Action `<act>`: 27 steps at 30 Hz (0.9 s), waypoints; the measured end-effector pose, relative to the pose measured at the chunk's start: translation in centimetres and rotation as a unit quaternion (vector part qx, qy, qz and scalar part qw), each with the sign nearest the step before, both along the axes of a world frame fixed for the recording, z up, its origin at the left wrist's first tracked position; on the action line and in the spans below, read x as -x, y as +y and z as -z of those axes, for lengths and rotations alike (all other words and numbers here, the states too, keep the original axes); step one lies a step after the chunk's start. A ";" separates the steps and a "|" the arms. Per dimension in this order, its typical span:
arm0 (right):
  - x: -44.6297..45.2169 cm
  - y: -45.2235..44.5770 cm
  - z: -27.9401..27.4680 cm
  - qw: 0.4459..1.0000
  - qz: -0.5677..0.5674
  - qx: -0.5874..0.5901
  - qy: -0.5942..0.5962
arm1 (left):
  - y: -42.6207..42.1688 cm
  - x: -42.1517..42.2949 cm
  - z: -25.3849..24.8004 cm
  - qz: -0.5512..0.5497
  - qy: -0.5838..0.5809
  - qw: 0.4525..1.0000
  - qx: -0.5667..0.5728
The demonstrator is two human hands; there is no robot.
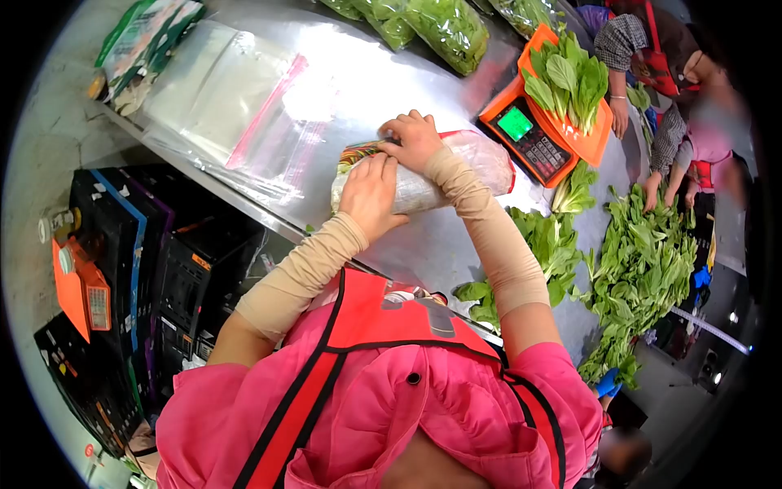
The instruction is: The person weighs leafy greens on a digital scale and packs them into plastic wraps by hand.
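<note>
A long whitish bundle in clear plastic [428, 189] lies on the metal table, with red at its right end. Multicoloured thin stripes [356, 153] show at its left end; I cannot tell whether they are print or separate strands. My left hand [371, 196] rests over the bundle's near side, fingers across the top and thumb apart. Beyond it, my right hand [414, 143] grips the top with bent fingers near the stripes. What its fingertips pinch is partly hidden. Right of the bundle stands an orange scale [538, 147] with a lit green display, bearing leafy greens [570, 81].
Clear plastic bags with pink edges [265, 122] lie at the left. Bagged greens [444, 33] line the far side. Loose greens [643, 253] are heaped at the right, where co-workers' hands [652, 191] reach in. Dark crates [114, 244] and another orange scale [81, 285] stand lower left.
</note>
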State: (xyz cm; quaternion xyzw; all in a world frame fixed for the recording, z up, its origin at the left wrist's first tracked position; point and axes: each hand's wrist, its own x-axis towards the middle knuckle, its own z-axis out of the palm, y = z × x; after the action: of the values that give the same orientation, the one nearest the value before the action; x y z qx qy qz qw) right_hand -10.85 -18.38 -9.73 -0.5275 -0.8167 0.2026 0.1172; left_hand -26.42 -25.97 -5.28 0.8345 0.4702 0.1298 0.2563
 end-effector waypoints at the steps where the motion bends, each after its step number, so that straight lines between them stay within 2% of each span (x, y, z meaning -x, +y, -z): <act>1: -0.1 0.0 0.4 1.000 -0.006 -0.006 0.004 | -0.1 0.0 0.0 -0.006 0.004 1.000 -0.006; 5: -0.3 -1.5 -0.6 0.997 -0.037 -0.067 0.025 | -1.0 -0.3 -0.4 -0.075 -0.027 0.996 -0.027; 7: -0.7 -3.5 -2.0 0.970 -0.082 -0.214 0.086 | -1.8 -0.4 -0.1 -0.102 -0.036 0.994 -0.029; 10: -2.6 -7.9 -3.6 0.967 -0.124 -0.215 0.063 | -4.4 0.3 2.5 0.022 -0.023 0.986 -0.163; 11: -3.1 -8.7 -4.9 0.971 -0.151 -0.181 0.028 | -4.7 0.6 3.0 0.014 -0.019 0.986 -0.167; 13: -3.5 -9.7 -6.8 0.984 -0.144 -0.092 0.039 | -5.0 0.8 3.0 0.040 -0.066 0.978 -0.193; 14: -3.6 -10.3 -6.9 0.984 -0.148 -0.095 0.040 | -5.0 0.9 2.6 0.037 -0.089 0.979 -0.183; 16: -3.6 -11.2 -6.9 0.991 -0.131 0.008 -0.016 | -4.7 1.3 2.3 0.056 -0.090 0.977 -0.183; 18: -3.3 -11.8 -7.0 0.992 -0.123 0.018 -0.021 | -4.6 1.4 2.0 0.073 -0.113 0.978 -0.158; 23: -3.0 -12.2 -9.6 0.998 -0.052 0.000 0.021 | -2.8 0.9 -0.3 0.087 -0.113 0.972 -0.187; 25: -2.5 -11.7 -10.7 0.999 -0.021 -0.016 0.031 | -1.5 0.8 -2.3 0.075 -0.130 0.951 -0.272; 27: -2.3 -11.1 -10.7 0.996 0.063 -0.063 0.021 | -0.2 2.1 -2.5 0.071 -0.144 0.941 -0.296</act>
State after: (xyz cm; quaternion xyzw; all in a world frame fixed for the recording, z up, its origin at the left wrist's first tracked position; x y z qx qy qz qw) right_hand -8.58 -29.50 1.00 -0.5653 -0.7902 0.1539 0.1798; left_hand -28.52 -26.16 -2.74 0.8762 0.3082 0.3637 0.0709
